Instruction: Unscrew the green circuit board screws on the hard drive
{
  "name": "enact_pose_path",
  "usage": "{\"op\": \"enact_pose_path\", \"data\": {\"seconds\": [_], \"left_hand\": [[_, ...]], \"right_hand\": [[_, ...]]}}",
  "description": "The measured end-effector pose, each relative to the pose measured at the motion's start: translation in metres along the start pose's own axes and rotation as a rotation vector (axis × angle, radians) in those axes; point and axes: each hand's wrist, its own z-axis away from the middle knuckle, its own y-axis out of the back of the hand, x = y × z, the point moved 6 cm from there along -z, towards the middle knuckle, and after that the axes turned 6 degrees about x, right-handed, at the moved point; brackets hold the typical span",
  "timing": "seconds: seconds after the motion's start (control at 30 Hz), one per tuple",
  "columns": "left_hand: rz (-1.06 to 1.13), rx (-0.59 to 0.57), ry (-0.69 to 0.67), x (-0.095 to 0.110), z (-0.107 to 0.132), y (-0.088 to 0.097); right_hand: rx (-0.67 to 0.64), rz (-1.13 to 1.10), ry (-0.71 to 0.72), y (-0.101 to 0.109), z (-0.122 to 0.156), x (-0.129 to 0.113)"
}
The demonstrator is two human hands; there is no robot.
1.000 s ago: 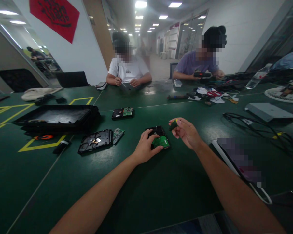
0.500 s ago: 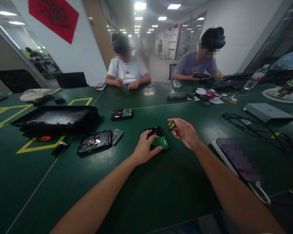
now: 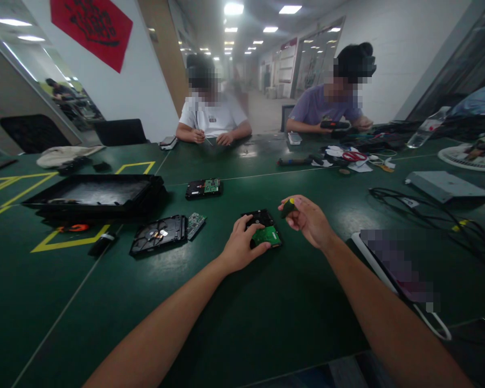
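On a green table point(image 3: 258, 307), left fingers point(image 3: 241, 223) rest spread on a hard drive point(image 3: 271, 235); right fingers point(image 3: 301, 203) pinch a green-yellow handle point(image 3: 286, 209).

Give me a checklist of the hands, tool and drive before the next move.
1. Left hand touching the black rectangular hard drive with green circuit board: ok.
2. Right hand gripping the small dark-handled, yellow-ended tool: ok.
3. Tool's tip seated on the drive: cannot tell, tip not discernible.
4. Drive resting on the dark green tabletop: ok.
5. Loose greyish-green rectangular circuit board apart from that drive: ok.
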Motion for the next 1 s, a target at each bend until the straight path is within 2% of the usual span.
{"op": "enact_pose_path", "data": {"seconds": [0.43,0.67,1.0], "left_hand": [[0.010,0.007,-0.002,0.0004,-0.0004,0.0001],[0.009,0.000,-0.002,-0.0004,-0.0003,-0.0004],[0.001,-0.001,-0.002,0.0021,-0.0001,0.0010]], "right_hand": [[-0.050,-0.012,0.011,-0.0022,0.0008,0.0005],[-0.014,-0.004,0.002,-0.0014,0.0015,0.0011],[-0.048,-0.012,0.004,-0.0038,0.0033,-0.0019]]}}
